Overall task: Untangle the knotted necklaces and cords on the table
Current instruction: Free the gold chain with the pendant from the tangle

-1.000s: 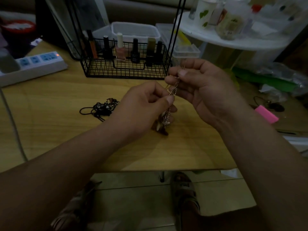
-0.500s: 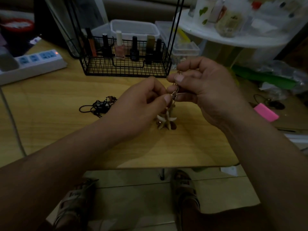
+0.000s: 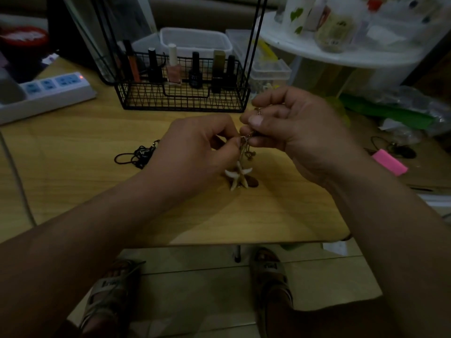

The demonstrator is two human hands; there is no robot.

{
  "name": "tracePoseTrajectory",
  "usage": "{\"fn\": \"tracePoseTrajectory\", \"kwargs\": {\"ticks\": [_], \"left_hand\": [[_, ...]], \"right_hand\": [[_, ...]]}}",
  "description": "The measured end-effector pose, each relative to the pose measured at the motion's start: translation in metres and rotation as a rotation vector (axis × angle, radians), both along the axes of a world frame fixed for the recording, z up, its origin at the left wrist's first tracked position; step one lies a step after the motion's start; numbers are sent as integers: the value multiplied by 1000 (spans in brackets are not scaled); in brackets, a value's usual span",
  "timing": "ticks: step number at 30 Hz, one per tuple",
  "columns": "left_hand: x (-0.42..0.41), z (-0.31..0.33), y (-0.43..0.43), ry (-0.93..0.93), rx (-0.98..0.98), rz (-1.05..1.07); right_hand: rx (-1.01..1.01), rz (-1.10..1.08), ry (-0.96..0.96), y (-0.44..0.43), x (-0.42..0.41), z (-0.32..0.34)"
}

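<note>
A thin metal chain necklace (image 3: 246, 148) hangs between my two hands above the wooden table (image 3: 73, 172). Its white starfish pendant (image 3: 238, 176) dangles just over the tabletop. My left hand (image 3: 195, 152) pinches the chain from the left with thumb and fingertip. My right hand (image 3: 292, 128) pinches the upper part of the chain from the right, fingers curled. A tangled bundle of black cord (image 3: 139, 156) lies on the table to the left of my left hand, partly hidden behind it.
A black wire basket (image 3: 183, 98) with nail polish bottles stands at the back. A white power strip (image 3: 46, 91) lies at the back left. A pink block (image 3: 389, 164) and another dark cord (image 3: 400, 148) lie off to the right. The table's front edge runs below my wrists.
Both hands moved slightly lower and closer together on the chain. The starfish pendant, earlier hidden behind my left hand, now hangs in view below it.
</note>
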State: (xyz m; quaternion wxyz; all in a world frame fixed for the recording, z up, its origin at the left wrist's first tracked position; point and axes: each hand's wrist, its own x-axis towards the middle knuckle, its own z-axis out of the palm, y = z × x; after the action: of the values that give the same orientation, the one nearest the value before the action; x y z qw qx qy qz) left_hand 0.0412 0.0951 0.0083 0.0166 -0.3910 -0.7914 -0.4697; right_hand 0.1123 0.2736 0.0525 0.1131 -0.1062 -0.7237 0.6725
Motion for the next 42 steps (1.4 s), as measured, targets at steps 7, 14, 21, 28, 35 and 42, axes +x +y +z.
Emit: {"fn": "tracePoseTrajectory", "kwargs": {"ticks": [7,14,21,28,35,42], "left_hand": [[-3,7,-6,205,-40,58],[0,12,-9,-233,-39,-32],[0,15,-7,-735,206,-130],[5,16,-3,-458,-71,-102],[3,11,-5,-313,-78,-82],[2,19,-7,-584,22,-171]], "right_hand": [[95,-42,-24,-2,-1,-5],[68,-124,-12,4,0,-2],[21,-184,23,8,0,0],[43,-141,56,2,1,1],[7,-65,19,3,1,-2],[-62,-17,-25,2,-1,-9]]}}
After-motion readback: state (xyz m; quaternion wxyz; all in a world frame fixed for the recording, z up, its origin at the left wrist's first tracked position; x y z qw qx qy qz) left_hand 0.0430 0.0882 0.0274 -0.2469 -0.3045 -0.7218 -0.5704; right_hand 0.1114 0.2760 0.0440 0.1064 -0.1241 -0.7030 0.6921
